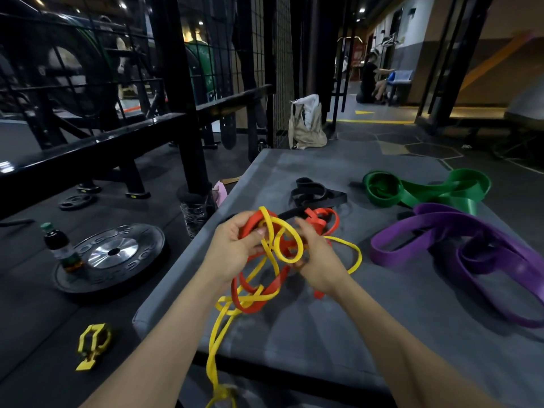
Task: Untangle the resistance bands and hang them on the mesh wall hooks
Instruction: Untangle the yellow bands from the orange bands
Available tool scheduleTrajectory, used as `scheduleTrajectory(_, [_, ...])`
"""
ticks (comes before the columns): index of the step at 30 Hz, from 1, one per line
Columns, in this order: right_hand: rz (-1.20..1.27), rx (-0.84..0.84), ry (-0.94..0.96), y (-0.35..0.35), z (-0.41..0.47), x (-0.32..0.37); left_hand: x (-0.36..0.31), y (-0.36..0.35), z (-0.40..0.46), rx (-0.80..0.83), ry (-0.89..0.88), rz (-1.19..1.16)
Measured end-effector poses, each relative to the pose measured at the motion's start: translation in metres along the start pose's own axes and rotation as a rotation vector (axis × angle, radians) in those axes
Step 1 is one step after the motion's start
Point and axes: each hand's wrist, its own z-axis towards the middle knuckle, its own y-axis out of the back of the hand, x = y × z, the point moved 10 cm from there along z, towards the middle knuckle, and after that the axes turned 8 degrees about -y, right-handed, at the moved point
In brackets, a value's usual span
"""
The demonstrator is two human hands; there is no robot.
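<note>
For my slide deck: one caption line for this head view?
Both hands, left hand and right hand, work a knotted yellow band and red band over the grey mat.

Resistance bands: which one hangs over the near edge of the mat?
The yellow band. Its loop drops past the grey mat edge; red, black, green and purple stay on top.

Two bare forearms enter from the bottom edge of the frame, ending in the left hand (232, 248) and the right hand (319, 260). No sleeve, glove, watch or ring shows on either. The left thumbnail is short and unpainted.
</note>
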Motion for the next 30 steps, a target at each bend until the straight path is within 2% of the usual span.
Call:
scheduleTrajectory(2, [0.017,-0.010,0.012,0.001,0.001,0.003,0.003,0.002,0.001,-0.001,0.012,0.012])
scheduleTrajectory(4, [0.043,-0.088,0.028,0.017,0.001,0.010,0.007,0.009,0.003,-0.035,0.031,0.012])
scheduleTrajectory(7, [0.227,-0.214,0.011,0.049,0.002,0.009,0.016,0.022,0.008,-0.091,0.060,-0.009])
scheduleTrajectory(11, [0.448,-0.364,-0.110,0.084,-0.005,-0.012,0.024,0.038,0.010,-0.193,0.097,-0.039])
scheduleTrajectory(14, [0.511,-0.487,-0.214,0.106,-0.018,-0.035,0.024,0.048,0.010,-0.267,0.097,-0.017])
scheduleTrajectory(19, [0.353,-0.645,-0.287,0.120,-0.035,-0.055,0.020,0.058,0.007,-0.301,0.065,0.119])
scheduleTrajectory(23, [0.209,-0.622,-0.338,0.115,-0.038,-0.056,0.008,0.056,0.005,-0.342,-0.003,0.049])
scheduleTrajectory(28, [0.159,-0.824,-0.451,0.133,-0.054,-0.068,0.000,0.067,0.001,-0.425,-0.049,0.078])
scheduleTrajectory(30, [0.006,-0.797,-0.459,0.134,-0.052,-0.064,0.002,0.068,0.001,-0.408,-0.025,0.081])
